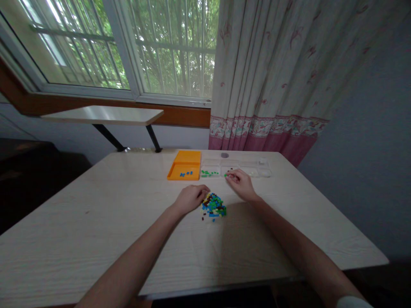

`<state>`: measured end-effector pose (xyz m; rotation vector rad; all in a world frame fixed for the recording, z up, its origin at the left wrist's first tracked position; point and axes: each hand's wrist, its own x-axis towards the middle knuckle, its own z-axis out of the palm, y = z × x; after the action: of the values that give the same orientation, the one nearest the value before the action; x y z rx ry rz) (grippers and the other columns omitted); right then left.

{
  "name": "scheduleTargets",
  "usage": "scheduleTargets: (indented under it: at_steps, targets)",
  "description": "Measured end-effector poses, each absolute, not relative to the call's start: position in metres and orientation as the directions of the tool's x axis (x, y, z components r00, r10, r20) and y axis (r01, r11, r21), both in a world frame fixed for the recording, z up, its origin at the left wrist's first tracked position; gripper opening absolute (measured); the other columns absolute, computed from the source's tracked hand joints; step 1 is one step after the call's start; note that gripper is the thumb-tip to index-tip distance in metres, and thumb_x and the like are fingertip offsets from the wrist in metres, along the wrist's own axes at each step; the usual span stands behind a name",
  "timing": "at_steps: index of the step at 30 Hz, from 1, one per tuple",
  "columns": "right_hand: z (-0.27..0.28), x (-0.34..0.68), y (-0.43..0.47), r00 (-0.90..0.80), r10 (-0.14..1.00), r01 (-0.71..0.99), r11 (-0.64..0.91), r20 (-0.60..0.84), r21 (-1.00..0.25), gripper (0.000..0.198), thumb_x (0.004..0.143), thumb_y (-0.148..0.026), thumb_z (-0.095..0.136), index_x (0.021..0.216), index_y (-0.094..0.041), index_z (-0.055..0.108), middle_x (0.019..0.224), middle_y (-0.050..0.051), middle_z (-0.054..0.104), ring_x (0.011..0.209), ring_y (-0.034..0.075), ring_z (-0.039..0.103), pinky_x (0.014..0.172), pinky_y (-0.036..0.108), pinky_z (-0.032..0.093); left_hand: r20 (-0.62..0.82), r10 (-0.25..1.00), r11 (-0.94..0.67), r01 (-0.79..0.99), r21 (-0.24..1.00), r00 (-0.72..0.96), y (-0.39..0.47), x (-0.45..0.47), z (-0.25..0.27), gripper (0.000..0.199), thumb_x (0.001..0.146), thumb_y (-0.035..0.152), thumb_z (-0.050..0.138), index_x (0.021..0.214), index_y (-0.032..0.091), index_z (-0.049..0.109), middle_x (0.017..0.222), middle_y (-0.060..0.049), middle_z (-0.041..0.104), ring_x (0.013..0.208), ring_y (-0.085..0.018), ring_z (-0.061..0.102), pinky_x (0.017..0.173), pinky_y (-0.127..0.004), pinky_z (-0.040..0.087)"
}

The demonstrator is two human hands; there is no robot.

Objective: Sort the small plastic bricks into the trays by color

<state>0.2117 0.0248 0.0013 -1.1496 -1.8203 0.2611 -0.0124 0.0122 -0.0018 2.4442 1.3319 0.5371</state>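
Note:
A small heap of building bricks (213, 206) in blue, green, yellow and dark brown lies on the table. My left hand (190, 199) rests at its upper left edge with fingers curled; whether a brick sits between them is hidden. Beyond the heap, my right hand (240, 183) is over the front edge of a clear divided box (210, 163), its thumb and finger pinched on a green brick (226, 175). Green bricks (208, 173) are scattered in the box's front left compartment. Left of it, an open orange case (171, 174) holds several blue bricks (186, 173).
Everything stands on a pale wood-grain table (128, 235). A small dark round object (224, 155) lies behind the clear box. A raised white shelf (105, 114) on black legs overhangs the back left. Behind are a window and a curtain (266, 85).

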Motion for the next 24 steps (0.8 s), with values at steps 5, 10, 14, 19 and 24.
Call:
scheduleTargets:
  at_steps: [5, 10, 14, 19, 24]
  targets:
    - [0.001, 0.204, 0.047, -0.199, 0.844, 0.654, 0.493, 0.498, -0.574, 0.016, 0.073, -0.026, 0.053, 0.081, -0.018, 0.063, 0.07, 0.001, 0.058, 0.06, 0.01, 0.05, 0.058, 0.021, 0.039, 0.181, 0.864, -0.498, 0.75, 0.436, 0.469, 0.01, -0.012, 0.002, 0.028, 0.081, 0.032, 0.038, 0.093, 0.022, 0.062, 0.081, -0.004, 0.066, 0.071, -0.015, 0.058, 0.061, -0.022, 0.038]
    - [0.003, 0.193, 0.074, -0.172, 0.849, 0.75, 0.442, 0.499, -0.493, 0.015, 0.071, -0.021, 0.054, 0.081, -0.018, 0.065, 0.072, 0.002, 0.061, 0.068, 0.013, 0.053, 0.065, 0.024, 0.039, 0.173, 0.872, -0.487, 0.766, 0.42, 0.459, 0.009, -0.014, 0.006, 0.028, 0.081, 0.03, 0.039, 0.093, 0.022, 0.062, 0.08, -0.004, 0.065, 0.069, -0.015, 0.057, 0.06, -0.021, 0.037]
    - [0.005, 0.191, 0.076, -0.21, 0.84, 0.758, 0.464, 0.501, -0.459, 0.02, 0.072, -0.019, 0.053, 0.089, -0.018, 0.065, 0.074, 0.002, 0.061, 0.07, 0.013, 0.053, 0.068, 0.025, 0.039, 0.17, 0.865, -0.501, 0.779, 0.377, 0.473, 0.011, -0.019, 0.008, 0.029, 0.081, 0.031, 0.037, 0.093, 0.022, 0.062, 0.081, -0.004, 0.065, 0.069, -0.015, 0.057, 0.06, -0.021, 0.037]
    - [0.006, 0.193, 0.045, -0.481, 0.79, 0.625, 0.613, 0.381, -0.483, 0.016, 0.074, -0.021, 0.053, 0.083, -0.018, 0.066, 0.073, 0.002, 0.061, 0.064, 0.011, 0.052, 0.06, 0.021, 0.039, 0.171, 0.869, -0.493, 0.779, 0.387, 0.465, 0.013, -0.022, 0.008, 0.028, 0.08, 0.031, 0.039, 0.092, 0.021, 0.063, 0.086, -0.005, 0.065, 0.079, -0.016, 0.058, 0.066, -0.022, 0.039]
    - [-0.001, 0.199, 0.02, -0.645, 0.702, 0.495, 0.686, 0.303, -0.534, 0.015, 0.073, -0.017, 0.054, 0.082, -0.018, 0.066, 0.073, 0.003, 0.061, 0.062, 0.01, 0.052, 0.06, 0.02, 0.04, 0.156, 0.859, -0.509, 0.783, 0.358, 0.487, 0.012, -0.019, 0.005, 0.029, 0.081, 0.032, 0.037, 0.092, 0.021, 0.062, 0.085, -0.005, 0.066, 0.079, -0.016, 0.058, 0.065, -0.023, 0.039]
